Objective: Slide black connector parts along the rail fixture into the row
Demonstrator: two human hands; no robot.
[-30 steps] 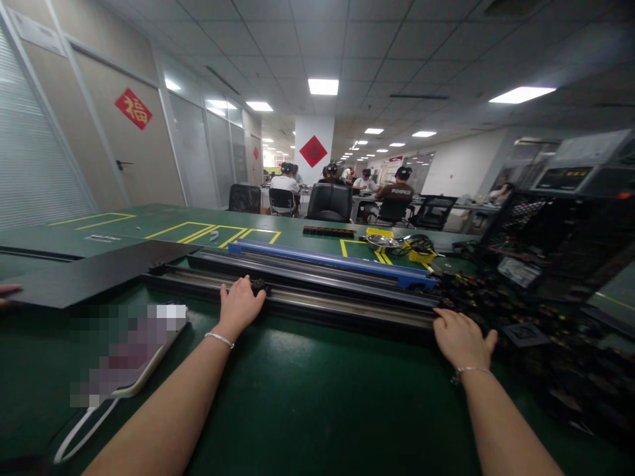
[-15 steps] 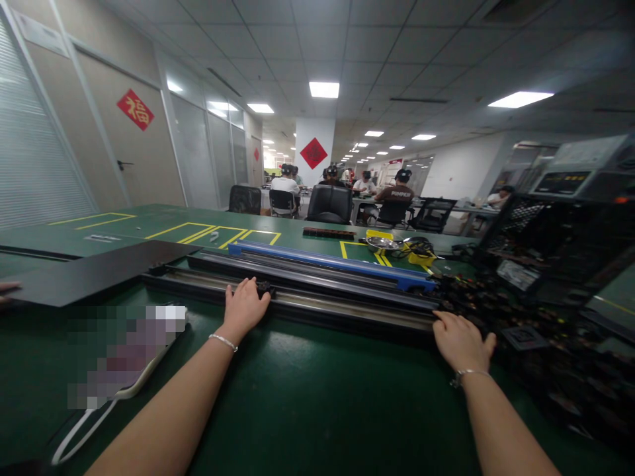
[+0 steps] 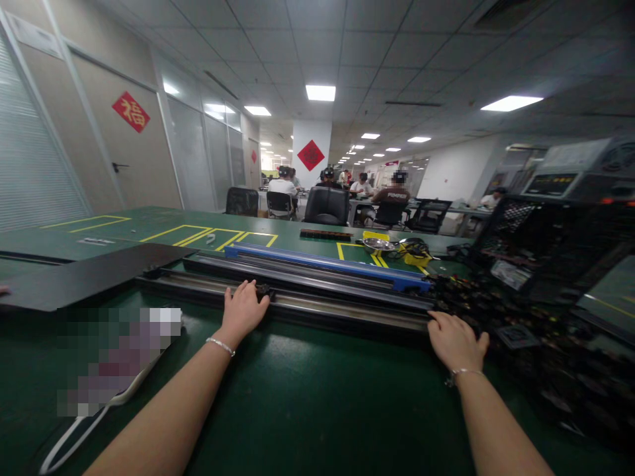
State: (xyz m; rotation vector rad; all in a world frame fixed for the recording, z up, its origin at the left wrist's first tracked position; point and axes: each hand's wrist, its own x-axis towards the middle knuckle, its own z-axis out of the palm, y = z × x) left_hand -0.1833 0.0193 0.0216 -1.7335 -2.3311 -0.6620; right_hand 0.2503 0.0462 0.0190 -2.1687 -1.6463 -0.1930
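Observation:
A long black rail point(image 3: 347, 313) with a shiny metal groove lies across the green table in front of me. My left hand point(image 3: 244, 311) rests over its middle, fingers bent over the far side, thumb against a small black slider point(image 3: 264, 291). At the rail's right end is my right hand point(image 3: 456, 340), its fingers curled over that end and its thumb held apart. The hand covers the very end of the rail. Just behind runs a second dark rail point(image 3: 307, 281), then a blue bar point(image 3: 317, 259).
A flat grey sheet point(image 3: 84, 274) lies left, with another person's fingertips point(image 3: 4, 291) at its edge. A blurred-out object point(image 3: 119, 363) with a white cable is nearer me. At right are a pile of black parts point(image 3: 560, 370), an open black case point(image 3: 516, 244) and a metal bowl point(image 3: 378, 244).
The whole view has shifted slightly to the left. Both hands keep their places on the rail. The other person's hand at the left edge shows less.

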